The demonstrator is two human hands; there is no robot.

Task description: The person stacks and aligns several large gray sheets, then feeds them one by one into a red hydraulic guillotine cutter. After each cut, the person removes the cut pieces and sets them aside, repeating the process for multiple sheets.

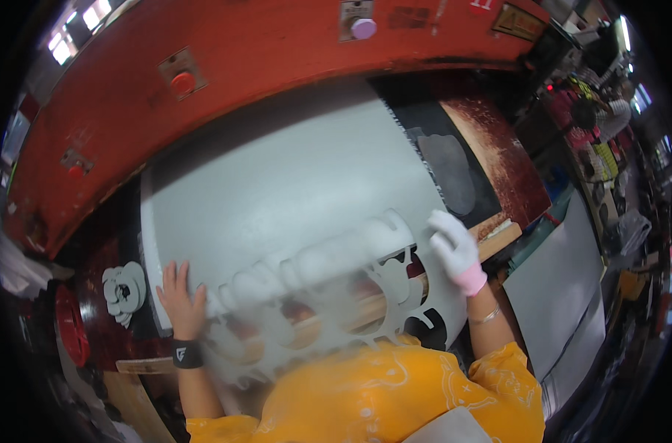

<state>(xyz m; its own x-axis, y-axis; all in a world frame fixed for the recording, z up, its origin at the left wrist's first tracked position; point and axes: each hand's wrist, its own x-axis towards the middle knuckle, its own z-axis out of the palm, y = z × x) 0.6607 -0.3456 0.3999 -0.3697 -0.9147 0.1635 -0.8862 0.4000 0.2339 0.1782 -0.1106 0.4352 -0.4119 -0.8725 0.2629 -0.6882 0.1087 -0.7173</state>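
My left hand, bare with a black wristband, lies with fingers spread at the left edge of a large pale grey sheet. My right hand, in a white glove with a pink cuff, is at the sheet's right edge, fingers stretched out and apart. Between the hands, a grey sheet with cut-out holes hangs over the near side toward my body. Its upper part is curled and smeared by motion. Whether it joins the large sheet, I cannot tell.
A red machine beam with knobs spans the far side. Stacked grey cut pieces sit at the left, near a red round object. A dark board and a wooden block are at right, beside more grey sheets. People work at far right.
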